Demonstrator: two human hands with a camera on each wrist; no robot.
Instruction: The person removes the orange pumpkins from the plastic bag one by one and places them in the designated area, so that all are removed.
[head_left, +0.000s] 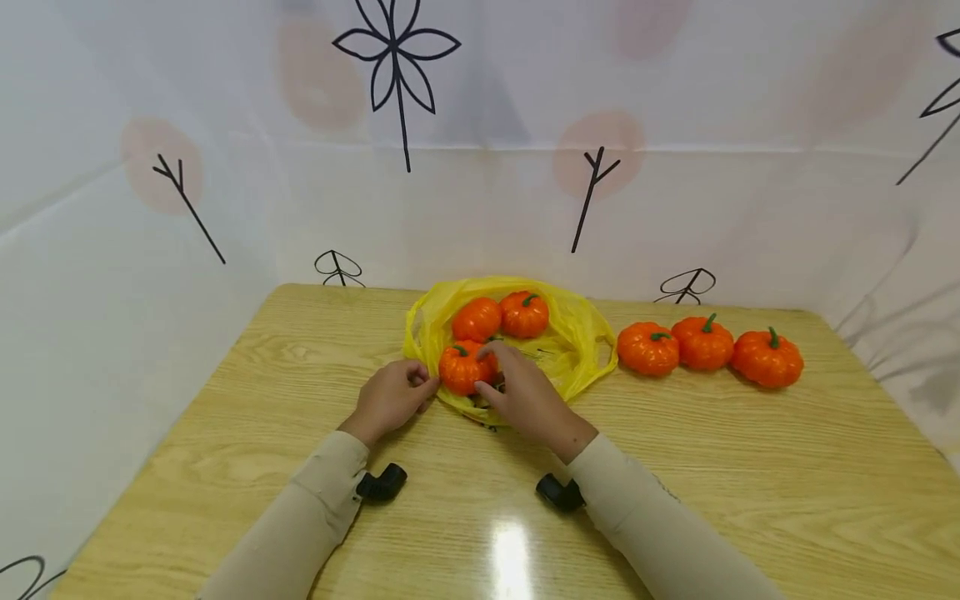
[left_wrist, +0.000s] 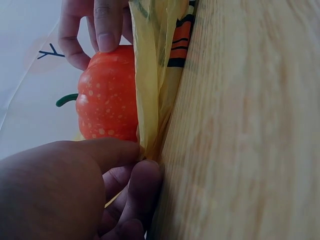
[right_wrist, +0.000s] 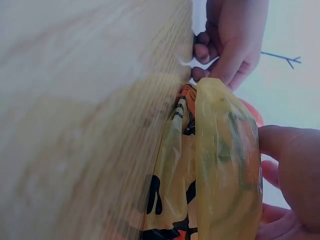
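Observation:
A yellow plastic bag lies spread with its mouth facing up on the table. Inside its near left side sits an orange toy pumpkin with a green stem. My right hand grips this pumpkin from the right, thumb toward me and fingers on its far side. With thumb and forefinger, my left hand pinches the bag's rim just left of the pumpkin; the left wrist view shows the bag's edge running into that pinch. Farther back in the bag rest two more pumpkins, one left, one right.
Right of the bag, three orange pumpkins stand in a row: a near one, a middle one and an outer one. The wooden table meets a patterned white cloth at the back.

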